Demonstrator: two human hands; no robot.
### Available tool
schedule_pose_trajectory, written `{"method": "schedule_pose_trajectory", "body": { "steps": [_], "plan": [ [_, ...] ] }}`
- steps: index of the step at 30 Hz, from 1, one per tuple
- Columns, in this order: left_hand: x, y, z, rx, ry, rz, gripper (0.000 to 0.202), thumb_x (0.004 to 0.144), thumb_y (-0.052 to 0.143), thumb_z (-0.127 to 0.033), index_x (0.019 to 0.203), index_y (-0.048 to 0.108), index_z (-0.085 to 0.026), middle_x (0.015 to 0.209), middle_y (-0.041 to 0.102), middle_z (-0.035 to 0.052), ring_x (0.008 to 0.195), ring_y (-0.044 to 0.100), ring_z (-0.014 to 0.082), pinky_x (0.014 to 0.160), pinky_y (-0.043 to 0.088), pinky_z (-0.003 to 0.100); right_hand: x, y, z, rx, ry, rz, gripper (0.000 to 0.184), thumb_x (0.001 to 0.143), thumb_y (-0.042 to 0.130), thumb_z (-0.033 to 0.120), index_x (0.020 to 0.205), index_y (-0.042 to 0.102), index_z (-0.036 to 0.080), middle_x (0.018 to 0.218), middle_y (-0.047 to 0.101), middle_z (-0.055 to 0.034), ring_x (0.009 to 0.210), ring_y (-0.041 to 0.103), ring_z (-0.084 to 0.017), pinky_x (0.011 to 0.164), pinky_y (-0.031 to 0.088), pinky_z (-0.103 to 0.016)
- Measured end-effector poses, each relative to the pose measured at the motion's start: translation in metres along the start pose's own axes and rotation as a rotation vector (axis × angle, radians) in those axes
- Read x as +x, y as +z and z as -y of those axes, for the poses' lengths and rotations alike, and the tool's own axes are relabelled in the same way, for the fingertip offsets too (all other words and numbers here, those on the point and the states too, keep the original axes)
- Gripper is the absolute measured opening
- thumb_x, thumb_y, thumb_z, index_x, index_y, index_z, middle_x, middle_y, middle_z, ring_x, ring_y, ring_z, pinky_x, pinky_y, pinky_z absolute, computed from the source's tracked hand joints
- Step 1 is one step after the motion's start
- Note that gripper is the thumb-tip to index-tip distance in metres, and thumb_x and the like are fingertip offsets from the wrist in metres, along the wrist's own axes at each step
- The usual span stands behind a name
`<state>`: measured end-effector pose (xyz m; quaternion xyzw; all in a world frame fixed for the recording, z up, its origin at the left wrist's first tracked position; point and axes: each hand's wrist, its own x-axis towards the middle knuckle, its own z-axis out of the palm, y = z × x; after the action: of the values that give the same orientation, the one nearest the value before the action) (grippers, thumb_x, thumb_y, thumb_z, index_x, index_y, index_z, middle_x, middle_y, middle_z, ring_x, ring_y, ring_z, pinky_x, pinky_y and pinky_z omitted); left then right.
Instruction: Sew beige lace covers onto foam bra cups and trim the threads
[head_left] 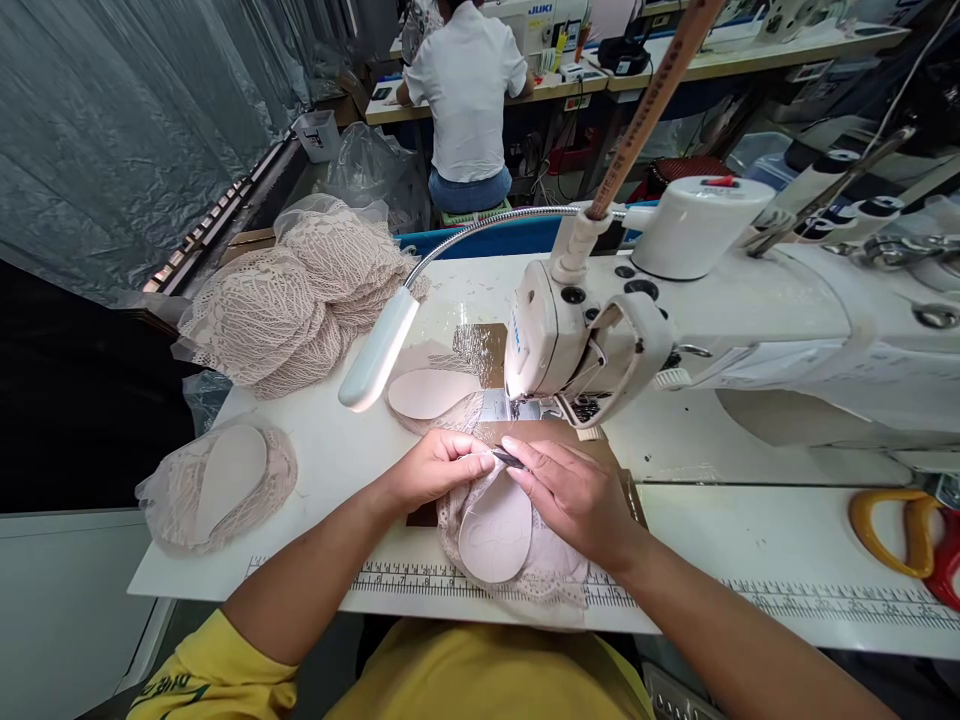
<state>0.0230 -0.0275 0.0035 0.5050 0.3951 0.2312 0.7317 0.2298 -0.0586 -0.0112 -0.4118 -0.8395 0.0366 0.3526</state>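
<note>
In front of the sewing machine [592,330], my left hand [442,466] pinches the upper edge of a beige lace piece [555,575] between thumb and fingers. A pale teardrop-shaped pad [496,535] lies on that lace, which hangs toward the table's front edge. My right hand [574,492] is closed around a small dark pointed tool [508,458], its tip at the pinched edge; its exact kind is hidden by the fingers. Just beyond my left hand, a second lace piece with a pad [431,393] rests beside the presser foot.
A stack of lace pieces [300,290] sits at the back left, and another lace piece with a pad [231,475] at the left edge. A bendable lamp [381,348] arches over the table. Orange-handled scissors [892,530] lie right. A person [469,100] sits ahead.
</note>
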Motion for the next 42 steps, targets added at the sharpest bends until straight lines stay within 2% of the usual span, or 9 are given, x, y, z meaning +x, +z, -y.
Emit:
{"method": "schedule_pose_trajectory", "body": {
  "steps": [4, 7, 11, 13, 19, 26, 31, 37, 42],
  "plan": [
    [0.000, 0.002, -0.002, 0.004, 0.009, -0.001, 0.037, 0.078, 0.067, -0.045, 0.070, 0.063, -0.009, 0.058, 0.053, 0.0002, 0.053, 0.044, 0.0071, 0.049, 0.035, 0.018, 0.001, -0.001, 0.001, 0.059, -0.005, -0.006, 0.029, 0.088, 0.055, 0.013, 0.115, 0.062, 0.018, 0.094, 0.073, -0.0058, 0.084, 0.069, -0.018, 0.076, 0.057, -0.031],
    [0.001, 0.001, 0.001, 0.050, 0.019, -0.022, 0.036, 0.080, 0.065, -0.044, 0.072, 0.063, -0.009, 0.059, 0.052, 0.0001, 0.053, 0.044, 0.0070, 0.049, 0.034, 0.018, 0.002, -0.001, 0.003, 0.129, 0.085, -0.026, 0.025, 0.088, 0.055, 0.016, 0.112, 0.062, 0.018, 0.097, 0.073, -0.0061, 0.087, 0.068, -0.018, 0.079, 0.056, -0.031],
    [0.002, 0.002, 0.004, 0.094, 0.066, -0.021, 0.035, 0.080, 0.065, -0.043, 0.074, 0.063, -0.008, 0.060, 0.052, 0.0000, 0.055, 0.043, 0.0070, 0.052, 0.035, 0.018, 0.005, -0.003, 0.005, 0.287, 0.304, 0.072, 0.021, 0.084, 0.061, 0.029, 0.102, 0.062, 0.019, 0.086, 0.072, -0.0026, 0.071, 0.066, -0.016, 0.063, 0.054, -0.027],
    [0.002, 0.003, 0.004, 0.107, 0.081, -0.016, 0.035, 0.080, 0.065, -0.043, 0.075, 0.064, -0.008, 0.061, 0.052, 0.0003, 0.056, 0.043, 0.0076, 0.052, 0.035, 0.019, 0.006, -0.002, 0.005, 0.345, 0.354, 0.127, 0.013, 0.085, 0.061, 0.030, 0.093, 0.064, 0.020, 0.079, 0.070, -0.0009, 0.066, 0.063, -0.014, 0.059, 0.051, -0.025],
    [0.003, 0.005, 0.008, 0.188, 0.105, -0.006, 0.032, 0.082, 0.061, -0.040, 0.077, 0.063, -0.008, 0.061, 0.049, -0.0006, 0.055, 0.039, 0.0072, 0.051, 0.032, 0.019, 0.004, 0.004, 0.005, 0.351, 0.296, 0.157, 0.013, 0.089, 0.053, 0.024, 0.083, 0.063, 0.019, 0.073, 0.067, -0.0021, 0.065, 0.060, -0.014, 0.058, 0.046, -0.024],
    [0.006, 0.008, 0.010, 0.347, 0.075, -0.045, 0.028, 0.080, 0.058, -0.030, 0.060, 0.050, -0.012, 0.055, 0.040, -0.0038, 0.052, 0.032, 0.0062, 0.047, 0.025, 0.018, 0.001, 0.008, 0.003, 0.174, 0.207, 0.222, 0.013, 0.087, 0.048, 0.019, 0.081, 0.059, 0.017, 0.066, 0.063, -0.0022, 0.059, 0.057, -0.015, 0.057, 0.041, -0.026],
    [0.005, 0.006, 0.011, 0.302, 0.094, -0.021, 0.028, 0.083, 0.057, -0.036, 0.071, 0.059, -0.011, 0.058, 0.046, -0.0024, 0.052, 0.036, 0.0068, 0.047, 0.028, 0.018, 0.001, 0.005, 0.001, 0.140, 0.238, 0.253, 0.010, 0.085, 0.047, 0.018, 0.081, 0.056, 0.018, 0.068, 0.064, -0.0033, 0.062, 0.059, -0.016, 0.058, 0.041, -0.026],
    [0.004, 0.005, 0.011, 0.254, 0.084, -0.001, 0.032, 0.084, 0.059, -0.040, 0.073, 0.060, -0.010, 0.058, 0.047, -0.0017, 0.052, 0.038, 0.0071, 0.048, 0.031, 0.019, 0.002, 0.003, 0.002, 0.235, 0.302, 0.246, 0.015, 0.089, 0.048, 0.026, 0.078, 0.057, 0.020, 0.066, 0.063, -0.0019, 0.058, 0.056, -0.014, 0.056, 0.040, -0.025],
    [0.003, 0.004, 0.010, 0.204, 0.084, 0.025, 0.032, 0.084, 0.059, -0.040, 0.083, 0.066, -0.009, 0.061, 0.049, -0.0007, 0.054, 0.039, 0.0076, 0.049, 0.033, 0.019, 0.006, 0.001, 0.002, 0.283, 0.348, 0.280, 0.019, 0.090, 0.047, 0.028, 0.079, 0.060, 0.020, 0.066, 0.063, -0.0013, 0.058, 0.055, -0.014, 0.056, 0.039, -0.025]
  ]
}}
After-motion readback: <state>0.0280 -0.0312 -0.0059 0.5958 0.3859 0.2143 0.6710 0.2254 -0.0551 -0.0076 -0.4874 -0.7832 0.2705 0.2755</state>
